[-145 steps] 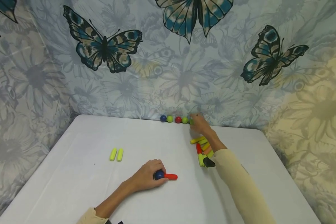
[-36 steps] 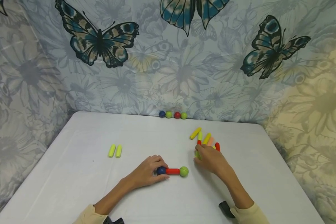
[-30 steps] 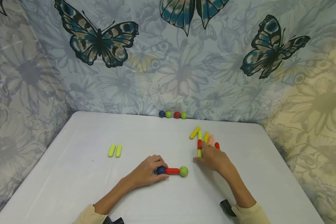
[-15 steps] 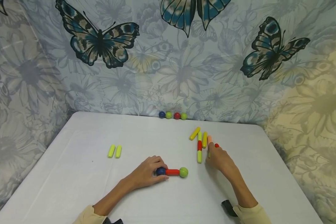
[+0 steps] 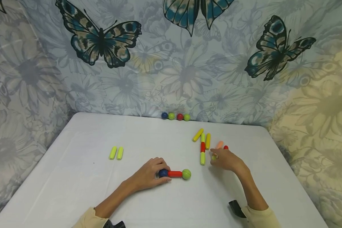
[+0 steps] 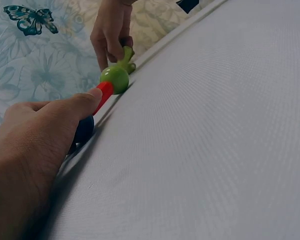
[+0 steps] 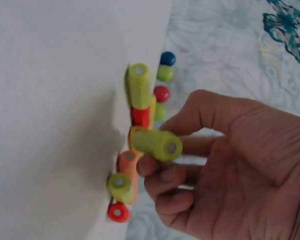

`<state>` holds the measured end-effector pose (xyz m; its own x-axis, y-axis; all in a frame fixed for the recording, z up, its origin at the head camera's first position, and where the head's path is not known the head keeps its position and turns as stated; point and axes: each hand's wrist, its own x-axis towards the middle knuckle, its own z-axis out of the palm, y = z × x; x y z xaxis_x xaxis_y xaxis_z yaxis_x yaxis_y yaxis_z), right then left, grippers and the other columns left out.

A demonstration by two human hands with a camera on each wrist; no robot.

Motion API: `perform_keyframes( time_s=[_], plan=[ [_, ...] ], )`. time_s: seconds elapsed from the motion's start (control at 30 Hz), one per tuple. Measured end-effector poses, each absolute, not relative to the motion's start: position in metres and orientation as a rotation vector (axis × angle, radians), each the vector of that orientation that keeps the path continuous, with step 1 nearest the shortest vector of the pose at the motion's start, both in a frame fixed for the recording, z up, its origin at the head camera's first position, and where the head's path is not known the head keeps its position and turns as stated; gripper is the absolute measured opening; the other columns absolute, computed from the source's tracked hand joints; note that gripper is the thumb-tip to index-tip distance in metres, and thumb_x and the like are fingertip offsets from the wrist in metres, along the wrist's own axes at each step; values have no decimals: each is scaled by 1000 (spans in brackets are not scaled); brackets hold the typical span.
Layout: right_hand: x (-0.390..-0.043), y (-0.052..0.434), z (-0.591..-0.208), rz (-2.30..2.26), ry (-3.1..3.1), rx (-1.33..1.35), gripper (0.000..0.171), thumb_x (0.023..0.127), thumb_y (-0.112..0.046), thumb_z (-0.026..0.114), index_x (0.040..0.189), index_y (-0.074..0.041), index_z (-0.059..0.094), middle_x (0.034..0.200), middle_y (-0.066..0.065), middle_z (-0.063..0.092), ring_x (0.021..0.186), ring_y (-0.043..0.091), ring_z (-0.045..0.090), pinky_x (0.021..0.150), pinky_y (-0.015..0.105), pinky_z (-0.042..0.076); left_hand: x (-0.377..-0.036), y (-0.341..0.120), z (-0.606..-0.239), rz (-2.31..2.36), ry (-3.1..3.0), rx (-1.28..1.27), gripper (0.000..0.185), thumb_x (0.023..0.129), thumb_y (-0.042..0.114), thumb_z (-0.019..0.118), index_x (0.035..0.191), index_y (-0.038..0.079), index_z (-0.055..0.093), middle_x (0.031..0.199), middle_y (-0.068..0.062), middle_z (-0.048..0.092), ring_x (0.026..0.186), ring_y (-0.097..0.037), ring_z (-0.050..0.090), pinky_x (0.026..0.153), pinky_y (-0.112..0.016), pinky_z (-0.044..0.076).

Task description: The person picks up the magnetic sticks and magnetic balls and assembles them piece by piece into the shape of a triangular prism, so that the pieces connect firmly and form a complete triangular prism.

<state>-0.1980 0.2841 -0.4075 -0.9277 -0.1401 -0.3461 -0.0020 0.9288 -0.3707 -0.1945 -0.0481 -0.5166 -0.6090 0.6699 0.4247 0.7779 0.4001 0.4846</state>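
Note:
In the head view my left hand point(image 5: 148, 175) grips a blue ball point(image 5: 163, 173) close to the white table. A red magnetic rod point(image 5: 175, 174) joins that ball to a green ball point(image 5: 186, 174), the three in a straight line. To the right, my right hand point(image 5: 227, 160) is over the loose rods. The right wrist view shows it pinching a lime green rod point(image 7: 155, 144) with a metal spot on its end. Beyond its fingers lie an orange rod point(image 7: 128, 167), another lime rod point(image 7: 120, 187) and a red rod point(image 7: 119, 213).
A lime-red-lime line of rods point(image 5: 203, 147) lies left of my right hand, between two yellow rods, one slanted point(image 5: 198, 135) and one straighter point(image 5: 208, 141). Several balls, including a red ball point(image 5: 180, 117), line the far edge. Two lime rods point(image 5: 116, 153) lie at left.
My right hand left the far row, which has one green ball fewer; a green ball now caps the red rod. Among the spread rods, it has moved right and pinches a lime rod. Left hand stays.

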Motion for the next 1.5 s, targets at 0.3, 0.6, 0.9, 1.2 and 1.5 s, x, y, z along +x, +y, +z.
perform_keyframes(
  time_s=[0.3,0.6,0.9,1.2,1.5],
  plan=[
    [-196,252,-417,-963,2726,-440,37,94,-8,72,125,4,58,87,7,64,75,14,57,66,23,48,-196,-49,-517,-982,-2469,-1293,26,94,44,77,108,23,74,104,10,65,98,-5,58,91,-29,52],
    [-195,226,-435,-1064,2607,-421,40,98,-14,71,130,4,55,84,7,68,72,14,62,66,21,50,-197,-47,-516,-988,-2475,-1296,26,95,46,76,109,24,74,104,11,65,99,-5,58,92,-29,52],
    [-199,233,-423,-937,2662,-384,42,103,-18,65,140,0,56,92,8,71,77,14,64,71,26,54,-198,-46,-515,-991,-2499,-1291,26,95,45,76,110,25,73,106,10,66,99,-6,57,91,-29,52],
    [-292,232,-387,-791,2846,-510,38,105,-11,57,137,8,56,110,25,71,84,28,68,76,36,57,-196,-53,-511,-970,-2527,-1259,26,93,44,78,109,25,74,105,11,65,98,-5,57,91,-30,52],
    [-367,227,-418,-573,2968,-496,50,101,0,58,149,8,47,152,30,50,141,45,50,117,54,45,-192,-48,-514,-1024,-2539,-1269,25,95,45,76,110,25,73,107,11,65,97,-5,56,90,-27,50]
  ],
)
